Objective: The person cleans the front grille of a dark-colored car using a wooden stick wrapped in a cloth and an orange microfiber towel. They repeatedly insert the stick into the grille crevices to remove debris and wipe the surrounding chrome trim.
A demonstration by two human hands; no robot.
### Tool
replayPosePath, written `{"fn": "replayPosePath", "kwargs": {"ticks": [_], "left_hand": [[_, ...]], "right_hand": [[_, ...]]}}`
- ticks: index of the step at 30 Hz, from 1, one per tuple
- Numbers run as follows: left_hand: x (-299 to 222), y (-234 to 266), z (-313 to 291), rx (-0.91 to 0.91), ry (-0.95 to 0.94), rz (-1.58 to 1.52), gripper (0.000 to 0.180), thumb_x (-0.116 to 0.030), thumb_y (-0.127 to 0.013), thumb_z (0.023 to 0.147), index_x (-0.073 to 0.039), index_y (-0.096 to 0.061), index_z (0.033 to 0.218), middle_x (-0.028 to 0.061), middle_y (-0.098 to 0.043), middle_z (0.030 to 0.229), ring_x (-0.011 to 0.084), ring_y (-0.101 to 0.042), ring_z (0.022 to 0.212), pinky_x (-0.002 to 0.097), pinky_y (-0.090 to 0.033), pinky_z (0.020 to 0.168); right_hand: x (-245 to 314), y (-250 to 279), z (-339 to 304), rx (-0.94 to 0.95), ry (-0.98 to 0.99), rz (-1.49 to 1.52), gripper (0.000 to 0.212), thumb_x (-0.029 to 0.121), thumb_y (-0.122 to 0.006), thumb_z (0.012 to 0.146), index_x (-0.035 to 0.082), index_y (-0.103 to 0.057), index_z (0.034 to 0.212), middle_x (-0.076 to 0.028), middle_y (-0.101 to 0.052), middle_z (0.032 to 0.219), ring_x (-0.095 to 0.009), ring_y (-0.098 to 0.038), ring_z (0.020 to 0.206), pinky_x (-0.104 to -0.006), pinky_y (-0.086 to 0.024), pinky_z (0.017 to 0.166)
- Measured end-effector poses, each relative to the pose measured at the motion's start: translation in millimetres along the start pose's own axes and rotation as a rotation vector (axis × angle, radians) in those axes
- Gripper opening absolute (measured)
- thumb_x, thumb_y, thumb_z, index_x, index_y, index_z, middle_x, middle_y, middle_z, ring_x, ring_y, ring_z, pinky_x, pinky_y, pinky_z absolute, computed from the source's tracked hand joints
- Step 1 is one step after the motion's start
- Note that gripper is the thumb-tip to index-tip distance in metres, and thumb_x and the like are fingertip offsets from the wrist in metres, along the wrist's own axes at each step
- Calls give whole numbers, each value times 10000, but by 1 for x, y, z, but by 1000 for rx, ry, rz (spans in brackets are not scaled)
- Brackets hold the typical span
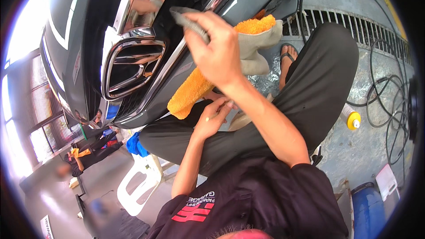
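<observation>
My right hand (217,44) is closed on a folded grey cloth (191,25), holding it at the glossy black and chrome front of a dark grey car (84,31). A chrome badge (133,64) is just left of it. My left hand (212,119) is lower, above my lap, its fingers pinched around a thin, pale, stick-like thing (208,118) whose kind I cannot make out. Between my hands and the bumper lies an orange towel (188,95). Behind my right wrist is a beige-grey cloth (254,55) with more orange towel (256,25) beside it.
A metal floor grate (336,24) runs along the far right, with a black hose (389,82) coiled nearby. A yellow-capped bottle (353,119) and a blue drum (368,208) are at right. At left are a white plastic chair (141,181), a blue cloth (136,145) and another person (88,157) holding an orange cloth.
</observation>
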State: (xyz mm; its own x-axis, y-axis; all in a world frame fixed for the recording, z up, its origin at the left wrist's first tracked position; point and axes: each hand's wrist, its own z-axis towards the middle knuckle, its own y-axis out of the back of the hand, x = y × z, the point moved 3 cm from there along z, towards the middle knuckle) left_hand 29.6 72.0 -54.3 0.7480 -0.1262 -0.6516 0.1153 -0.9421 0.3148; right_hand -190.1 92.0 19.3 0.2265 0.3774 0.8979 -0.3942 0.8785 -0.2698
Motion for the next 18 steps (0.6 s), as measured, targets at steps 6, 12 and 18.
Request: {"fn": "replayPosePath", "kwargs": {"ticks": [6,12,18], "left_hand": [[24,-14,-12,-6,13,-98,273,-174,-626,1086,75,-704,1168,72,-716,879,129,-657,786,333,-547,719],[11,-24,-9,-22,-59,-80,320,-240,-629,1108,54,-701,1215,70,-718,920,117,-637,789,318,-541,705],[13,-12,-22,-7,-137,-179,370,-284,-602,1130,-12,-692,1364,39,-765,1046,106,-625,880,301,-533,841]], "right_hand": [[10,-20,-30,32,79,-146,366,33,-697,952,-53,-730,1306,-138,-564,908,-316,-578,870,-405,-499,799],[25,-15,-13,32,84,-31,397,11,-680,941,-72,-712,1328,-138,-551,899,-295,-585,863,-379,-495,804],[12,-29,-9,145,9,70,393,33,-675,920,-75,-715,1295,-149,-657,952,-280,-643,889,-404,-524,853]]}}
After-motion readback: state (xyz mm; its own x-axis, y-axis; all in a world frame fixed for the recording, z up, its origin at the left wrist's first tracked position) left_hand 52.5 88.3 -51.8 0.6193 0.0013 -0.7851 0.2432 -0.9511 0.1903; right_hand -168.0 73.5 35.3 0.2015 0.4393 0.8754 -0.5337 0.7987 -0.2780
